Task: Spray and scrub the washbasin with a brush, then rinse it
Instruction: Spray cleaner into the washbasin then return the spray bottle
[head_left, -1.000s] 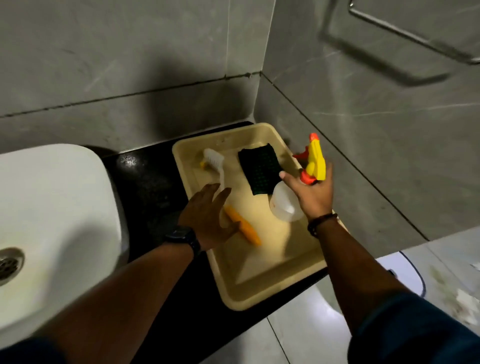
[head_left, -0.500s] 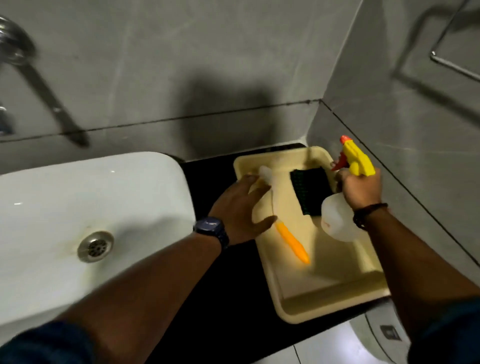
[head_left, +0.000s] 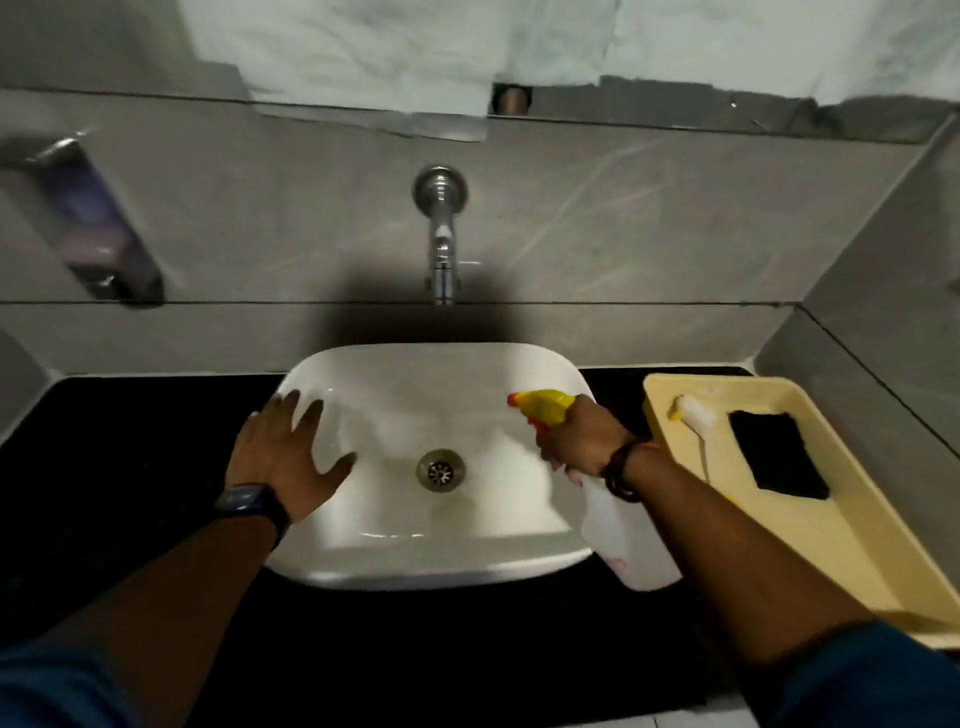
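The white washbasin (head_left: 415, 384) sits on a black counter, its metal drain (head_left: 440, 469) in the middle. My right hand (head_left: 582, 441) grips a spray bottle (head_left: 618, 535) with a yellow and orange head over the basin's right rim, nozzle pointing left into the bowl. My left hand (head_left: 283, 457) rests flat with fingers spread on the basin's left rim. The brush (head_left: 696, 421), white bristles and a partly hidden handle, lies in a cream tray (head_left: 852, 551) at the right.
A chrome tap (head_left: 441, 244) juts from the grey tiled wall above the basin. A soap dispenser (head_left: 98, 234) hangs at the left. A dark scrub pad (head_left: 776, 454) lies in the tray. The black counter (head_left: 130, 457) surrounds the basin.
The view swung left from the tray to the basin. My right hand carried the spray bottle over the basin's right rim. My left hand left the tray and landed on the basin's left rim.
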